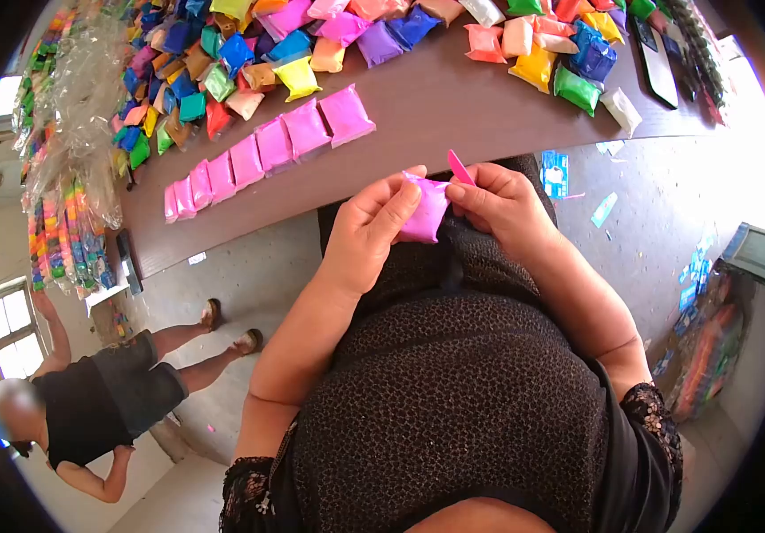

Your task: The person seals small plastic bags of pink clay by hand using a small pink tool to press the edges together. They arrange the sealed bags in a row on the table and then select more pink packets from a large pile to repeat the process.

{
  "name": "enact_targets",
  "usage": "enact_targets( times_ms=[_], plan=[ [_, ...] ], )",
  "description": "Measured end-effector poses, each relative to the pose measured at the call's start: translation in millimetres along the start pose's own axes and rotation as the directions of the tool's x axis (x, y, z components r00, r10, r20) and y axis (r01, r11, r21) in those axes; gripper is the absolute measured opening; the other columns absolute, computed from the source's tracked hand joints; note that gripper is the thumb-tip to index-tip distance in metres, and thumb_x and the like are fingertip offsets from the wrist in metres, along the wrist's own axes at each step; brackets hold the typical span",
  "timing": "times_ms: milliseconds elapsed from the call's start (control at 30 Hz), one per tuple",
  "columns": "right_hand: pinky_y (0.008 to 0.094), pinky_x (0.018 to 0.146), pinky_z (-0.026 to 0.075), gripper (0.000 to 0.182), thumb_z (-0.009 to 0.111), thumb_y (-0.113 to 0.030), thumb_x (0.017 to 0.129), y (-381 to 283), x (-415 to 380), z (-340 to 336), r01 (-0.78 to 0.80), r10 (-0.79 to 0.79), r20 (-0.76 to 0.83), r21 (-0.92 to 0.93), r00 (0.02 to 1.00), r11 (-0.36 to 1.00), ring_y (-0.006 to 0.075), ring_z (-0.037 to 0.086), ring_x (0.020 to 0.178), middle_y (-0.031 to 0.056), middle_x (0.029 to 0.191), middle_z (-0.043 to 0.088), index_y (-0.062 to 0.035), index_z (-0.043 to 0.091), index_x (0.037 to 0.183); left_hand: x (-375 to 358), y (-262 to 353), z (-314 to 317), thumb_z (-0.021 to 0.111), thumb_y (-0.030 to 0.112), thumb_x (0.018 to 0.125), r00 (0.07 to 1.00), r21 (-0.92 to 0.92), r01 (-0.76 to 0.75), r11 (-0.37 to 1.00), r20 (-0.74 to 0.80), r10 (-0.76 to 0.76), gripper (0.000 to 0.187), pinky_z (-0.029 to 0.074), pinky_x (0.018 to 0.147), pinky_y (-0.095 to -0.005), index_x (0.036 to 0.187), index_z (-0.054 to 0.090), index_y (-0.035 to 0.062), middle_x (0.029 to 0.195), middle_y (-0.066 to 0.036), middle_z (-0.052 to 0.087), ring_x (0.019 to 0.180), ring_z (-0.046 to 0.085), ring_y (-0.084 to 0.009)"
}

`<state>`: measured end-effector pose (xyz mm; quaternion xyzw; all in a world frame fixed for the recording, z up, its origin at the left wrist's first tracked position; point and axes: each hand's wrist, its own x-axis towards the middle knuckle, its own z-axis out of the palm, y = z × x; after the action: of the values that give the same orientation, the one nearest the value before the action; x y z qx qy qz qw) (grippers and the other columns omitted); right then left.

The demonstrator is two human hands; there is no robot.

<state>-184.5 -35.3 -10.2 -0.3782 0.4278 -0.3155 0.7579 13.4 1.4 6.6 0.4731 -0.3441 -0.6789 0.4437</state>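
While the left hand (380, 218) pinches one side of a pink packet (424, 211), the right hand (499, 202) grips its top corner plus a little pink plastic tool (459, 167), all just off the counter's (249, 209) edge, near a row of pink packets (246, 158).

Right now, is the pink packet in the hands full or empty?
Looks full: pink fills the held packet to its lower corner. Cannot tell if it's opened; left hand and right hand cover its top corners.
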Motion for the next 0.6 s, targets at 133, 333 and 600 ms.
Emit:
enact_targets(
  times_ms=[133, 333, 600],
  plan=[
    [0.0177, 0.052, 0.033, 0.019, 0.067, -0.025, 0.092, 3.3, -0.3, 2.5, -0.066, 0.068, -0.011, 0.100, 0.998, 0.993, 0.0025, 0.045, 0.059, -0.0032, 0.075, 0.059, -0.0059, 0.066, 0.094, 2.8, -8.0, -5.9, 0.052, 0.021, 0.101, 0.996, 0.092, -0.073, 0.993, 0.048, 0.069, 0.034, 0.056, 0.082, -0.0329, 0.125, 0.057, -0.0025, 0.114, -0.008, 0.064, 0.097, 0.065, -0.0161],
    [0.0181, 0.051, 0.034, 0.020, 0.070, -0.024, 0.090, 15.5, 2.2, -0.2, -0.071, 0.070, 0.016, 0.105, 0.997, 0.992, 0.0029, 0.045, 0.057, -0.0025, 0.076, 0.060, -0.0051, 0.067, 0.096, 0.2, 1.7, 2.4, 0.051, 0.022, 0.101, 0.989, -0.125, -0.053, 0.991, -0.147, 0.034, 0.031, 0.058, 0.081, -0.0377, 0.122, 0.058, 0.0006, 0.113, -0.010, 0.064, 0.097, 0.067, -0.0212],
    [0.0217, 0.071, 0.047, 0.023, 0.076, -0.018, 0.085, 16.0, 4.3, 10.9, 0.162, -0.164, -0.009, -0.133, 0.986, 0.978, 0.0057, 0.056, 0.078, -0.0021, 0.084, 0.064, -0.0007, 0.068, 0.099, 17.5, 2.0, 8.4, 0.055, 0.025, 0.100, 0.963, -0.164, -0.147, 0.975, -0.248, 0.104, 0.027, 0.058, 0.077, -0.0345, 0.118, 0.058, 0.0044, 0.107, -0.007, 0.063, 0.093, 0.066, -0.0172]
  ],
)
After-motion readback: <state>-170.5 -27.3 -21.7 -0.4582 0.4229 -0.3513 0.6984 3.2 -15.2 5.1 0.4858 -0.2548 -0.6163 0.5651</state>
